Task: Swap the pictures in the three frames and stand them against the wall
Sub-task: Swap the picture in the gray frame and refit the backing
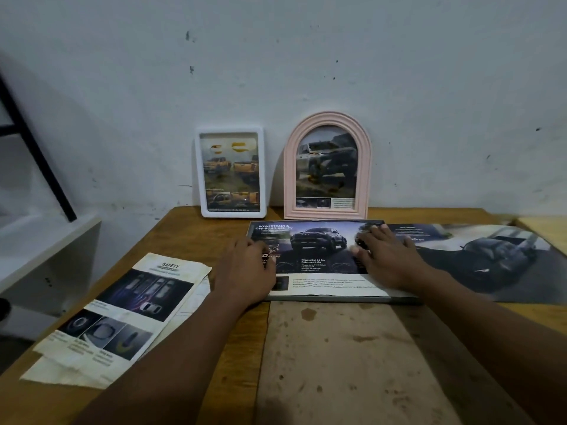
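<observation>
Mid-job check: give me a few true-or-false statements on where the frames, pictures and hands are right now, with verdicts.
1. The white frame stands against the wall. True.
2. The pink arched frame lies flat on the table. False: it stands against the wall, right of the white frame.
3. The left hand and right hand both rest on the Powertrain picture. True.
4. The third frame already stands against the wall. False: it lies flat on the table under the Powertrain picture.
5. The Safety sheet lies to the right of both hands. False: it lies to the left of the left hand.
</observation>
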Action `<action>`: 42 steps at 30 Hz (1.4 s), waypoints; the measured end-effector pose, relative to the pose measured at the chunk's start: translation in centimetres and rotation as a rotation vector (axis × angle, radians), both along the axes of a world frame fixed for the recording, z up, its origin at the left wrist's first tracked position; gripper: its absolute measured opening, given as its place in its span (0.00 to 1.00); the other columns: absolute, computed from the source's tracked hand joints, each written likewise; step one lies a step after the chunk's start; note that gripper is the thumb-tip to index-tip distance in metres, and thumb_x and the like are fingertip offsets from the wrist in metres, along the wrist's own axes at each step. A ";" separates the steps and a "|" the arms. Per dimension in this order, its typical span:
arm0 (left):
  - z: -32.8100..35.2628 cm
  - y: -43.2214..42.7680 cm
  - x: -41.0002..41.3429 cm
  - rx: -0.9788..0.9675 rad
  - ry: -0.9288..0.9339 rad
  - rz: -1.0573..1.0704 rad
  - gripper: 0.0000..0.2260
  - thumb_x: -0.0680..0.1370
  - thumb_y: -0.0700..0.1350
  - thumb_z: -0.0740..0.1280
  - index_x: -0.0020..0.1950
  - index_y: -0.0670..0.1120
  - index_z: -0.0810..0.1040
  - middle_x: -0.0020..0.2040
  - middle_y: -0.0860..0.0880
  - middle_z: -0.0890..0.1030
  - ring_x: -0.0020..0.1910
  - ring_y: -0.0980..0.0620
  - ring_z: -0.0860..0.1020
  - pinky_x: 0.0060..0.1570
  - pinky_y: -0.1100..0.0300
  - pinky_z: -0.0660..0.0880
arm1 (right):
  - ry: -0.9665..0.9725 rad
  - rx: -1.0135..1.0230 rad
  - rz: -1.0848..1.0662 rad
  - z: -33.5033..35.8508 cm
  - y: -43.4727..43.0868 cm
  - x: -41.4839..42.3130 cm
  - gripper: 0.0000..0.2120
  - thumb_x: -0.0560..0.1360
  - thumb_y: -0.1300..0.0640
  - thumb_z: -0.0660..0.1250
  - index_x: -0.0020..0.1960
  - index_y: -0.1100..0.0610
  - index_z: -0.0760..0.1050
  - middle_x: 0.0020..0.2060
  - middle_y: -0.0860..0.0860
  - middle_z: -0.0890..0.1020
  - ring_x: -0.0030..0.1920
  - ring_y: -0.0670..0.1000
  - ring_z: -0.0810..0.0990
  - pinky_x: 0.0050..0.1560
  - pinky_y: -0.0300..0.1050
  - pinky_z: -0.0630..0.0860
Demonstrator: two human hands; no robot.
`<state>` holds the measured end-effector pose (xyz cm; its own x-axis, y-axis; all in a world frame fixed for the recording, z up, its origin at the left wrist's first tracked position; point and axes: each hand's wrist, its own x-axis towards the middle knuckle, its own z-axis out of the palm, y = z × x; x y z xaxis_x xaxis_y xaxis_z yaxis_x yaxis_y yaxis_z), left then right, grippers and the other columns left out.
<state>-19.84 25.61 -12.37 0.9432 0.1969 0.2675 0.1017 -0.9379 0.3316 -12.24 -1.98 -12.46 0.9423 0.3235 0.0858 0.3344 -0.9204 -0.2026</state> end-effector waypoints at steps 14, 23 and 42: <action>-1.0 0.4 0.0 -0.105 0.011 0.003 0.20 0.82 0.55 0.63 0.73 0.53 0.73 0.72 0.51 0.74 0.68 0.49 0.73 0.63 0.50 0.75 | 0.004 0.028 -0.110 -0.4 1.3 -1.9 0.23 0.80 0.34 0.47 0.69 0.44 0.65 0.77 0.48 0.62 0.79 0.57 0.52 0.72 0.72 0.54; -0.3 0.7 0.0 -0.137 0.140 -0.054 0.22 0.84 0.56 0.58 0.77 0.51 0.69 0.79 0.50 0.66 0.74 0.45 0.68 0.70 0.46 0.69 | -0.025 0.261 -0.116 0.7 0.7 -2.6 0.19 0.81 0.41 0.56 0.68 0.47 0.70 0.70 0.50 0.72 0.72 0.55 0.67 0.71 0.66 0.61; 2.8 -4.4 -9.3 0.148 -0.071 -0.003 0.25 0.82 0.63 0.55 0.76 0.53 0.64 0.75 0.45 0.67 0.69 0.45 0.72 0.62 0.46 0.74 | -0.249 0.175 -0.343 1.4 -8.6 -12.5 0.13 0.76 0.49 0.67 0.58 0.53 0.74 0.53 0.53 0.80 0.49 0.53 0.78 0.46 0.53 0.80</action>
